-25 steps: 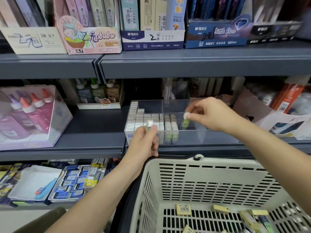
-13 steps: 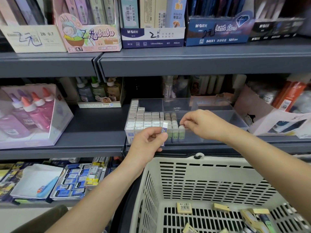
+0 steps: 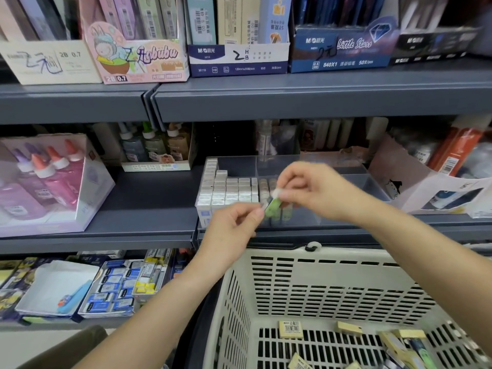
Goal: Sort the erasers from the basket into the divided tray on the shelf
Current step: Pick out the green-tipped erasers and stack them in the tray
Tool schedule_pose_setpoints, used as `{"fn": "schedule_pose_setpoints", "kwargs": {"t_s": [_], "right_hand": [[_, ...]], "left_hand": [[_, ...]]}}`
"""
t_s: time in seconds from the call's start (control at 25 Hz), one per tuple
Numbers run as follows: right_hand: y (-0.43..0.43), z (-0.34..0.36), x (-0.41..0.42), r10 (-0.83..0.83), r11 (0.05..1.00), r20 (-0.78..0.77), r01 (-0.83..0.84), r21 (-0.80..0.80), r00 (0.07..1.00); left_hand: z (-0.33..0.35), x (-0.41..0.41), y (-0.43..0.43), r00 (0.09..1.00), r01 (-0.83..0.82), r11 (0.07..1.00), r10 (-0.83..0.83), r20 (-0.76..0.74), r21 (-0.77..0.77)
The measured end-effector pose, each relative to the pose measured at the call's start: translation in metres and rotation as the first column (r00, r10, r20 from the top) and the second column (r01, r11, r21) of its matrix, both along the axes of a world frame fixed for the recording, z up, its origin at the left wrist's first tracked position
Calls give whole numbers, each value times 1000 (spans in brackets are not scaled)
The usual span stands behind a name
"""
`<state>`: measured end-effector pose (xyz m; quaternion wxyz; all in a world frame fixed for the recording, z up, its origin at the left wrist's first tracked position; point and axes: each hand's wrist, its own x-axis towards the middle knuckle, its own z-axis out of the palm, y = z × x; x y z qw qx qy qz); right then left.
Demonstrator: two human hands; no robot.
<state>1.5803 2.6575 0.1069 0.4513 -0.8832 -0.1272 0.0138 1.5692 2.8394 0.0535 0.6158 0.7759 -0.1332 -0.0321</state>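
A green-sleeved eraser [image 3: 273,206] with a white end hangs just above the front of the clear divided tray [image 3: 370,179] on the middle shelf. My right hand [image 3: 315,190] pinches its white upper end. My left hand [image 3: 234,225] pinches its lower end from the left. The tray's left compartment holds rows of white erasers [image 3: 229,188], and a short row of green-sleeved erasers [image 3: 263,188] stands beside them. The tray's right compartments look bare. Below, the beige basket [image 3: 346,253] holds several loose yellow-sleeved erasers [image 3: 291,328] on its floor.
A pink box of glue bottles [image 3: 50,182] stands left on the same shelf, and a white display carton [image 3: 436,193] stands to the right. The upper shelf edge [image 3: 292,102] overhangs the tray. Boxes of blue-sleeved erasers [image 3: 114,286] fill the lower shelf.
My right hand set a green eraser into the tray, then lifted and came left to meet my left hand. Both hands now pinch one eraser in front of the tray.
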Motion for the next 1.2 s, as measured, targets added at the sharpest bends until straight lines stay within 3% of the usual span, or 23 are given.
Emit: {"fn": "schedule_pose_setpoints", "kwargs": {"t_s": [0.08,0.16,0.28,0.4,0.6,0.76,0.92,1.0,1.08,1.2], "right_hand": [[-15,10,10,-152,987,99,156,-33,983],[-23,12,19,-209,926,227,267,-268,951],[-16,-4,25,-155,866,174,219,-450,973],[-10,-18,27,-132,908,35,135,-397,991],[-13,-25,28,-93,889,31,97,-447,995],[-15,-19,16,-129,902,145,177,-394,981],[-43,-13,-35,-193,958,269,241,-155,944],[-66,-19,-76,-205,965,230,236,-117,951],[-88,-36,-116,-236,962,81,244,-122,969],[-113,-74,-163,-270,929,-158,214,-303,950]], "left_hand": [[7,6,10,980,-154,988,148,135,33],[11,12,19,955,-247,969,245,168,-9],[9,14,19,958,-259,966,258,127,-10],[3,14,15,969,-217,976,214,123,13],[-2,7,8,991,-120,992,118,60,42],[-4,-12,0,999,16,996,-19,34,85],[-7,-44,-14,986,158,963,-167,23,217],[-10,-58,-32,969,238,927,-249,2,289],[-15,-67,-59,937,342,877,-344,-54,339],[-31,-83,-109,879,477,819,-450,-159,320]]}}
